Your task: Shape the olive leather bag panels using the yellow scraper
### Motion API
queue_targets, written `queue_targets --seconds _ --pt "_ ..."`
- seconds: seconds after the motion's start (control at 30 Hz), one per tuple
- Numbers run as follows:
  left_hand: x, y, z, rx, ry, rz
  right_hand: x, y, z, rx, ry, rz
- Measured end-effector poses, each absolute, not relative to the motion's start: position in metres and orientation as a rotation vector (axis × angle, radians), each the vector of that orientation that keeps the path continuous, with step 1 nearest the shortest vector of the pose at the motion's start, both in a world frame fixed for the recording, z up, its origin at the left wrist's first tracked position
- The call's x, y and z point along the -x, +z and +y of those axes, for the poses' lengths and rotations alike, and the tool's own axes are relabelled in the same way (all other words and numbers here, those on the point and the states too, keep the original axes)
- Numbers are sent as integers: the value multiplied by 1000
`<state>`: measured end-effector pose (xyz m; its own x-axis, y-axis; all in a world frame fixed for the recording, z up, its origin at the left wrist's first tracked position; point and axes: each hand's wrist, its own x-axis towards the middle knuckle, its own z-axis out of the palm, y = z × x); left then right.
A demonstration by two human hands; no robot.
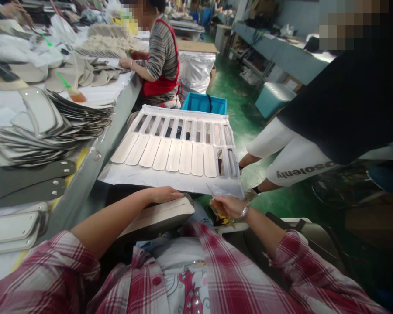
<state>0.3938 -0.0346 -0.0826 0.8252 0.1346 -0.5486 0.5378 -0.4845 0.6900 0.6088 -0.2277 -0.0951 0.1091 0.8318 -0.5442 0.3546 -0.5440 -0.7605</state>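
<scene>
My left hand lies over the far edge of a thick stack of cream strips at my lap, its fingers curled against it. My right hand is closed around a thin pointed tool; its tip points up and left, and its exact kind is unclear. Just beyond both hands lies a white slotted board. A row of cream strips with rounded ends is laid side by side across it, below a row of open slots. Two slots at its right side have no strip below them.
At left, a worktable bears piles of dark-edged panels and a green-handled brush. A person in a red apron works ahead, near a blue crate. Another person's legs stand close at right.
</scene>
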Motion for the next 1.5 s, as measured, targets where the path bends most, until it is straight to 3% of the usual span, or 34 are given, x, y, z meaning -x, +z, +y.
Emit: queue_targets --seconds 0.2,0.37,0.57,0.83,1.23,1.5 --pt "-402 -78 -35 -2086 -577 566 -600 -99 -251 1434 1955 -852" --pt "-388 -62 -65 -2170 -474 592 -595 -95 -247 1287 2111 -873" --pt "-384 -63 -104 -2497 -291 726 -591 -82 -235 1355 2147 -1189" --pt "-388 -75 -119 -2721 -149 744 -592 -81 -204 1566 1863 -1698" --pt "-385 -72 -106 -2708 -163 607 -589 -93 -190 1418 2191 -1443" --pt "-373 -68 -88 -2549 -227 422 -572 -101 -198 1422 2174 -1191"
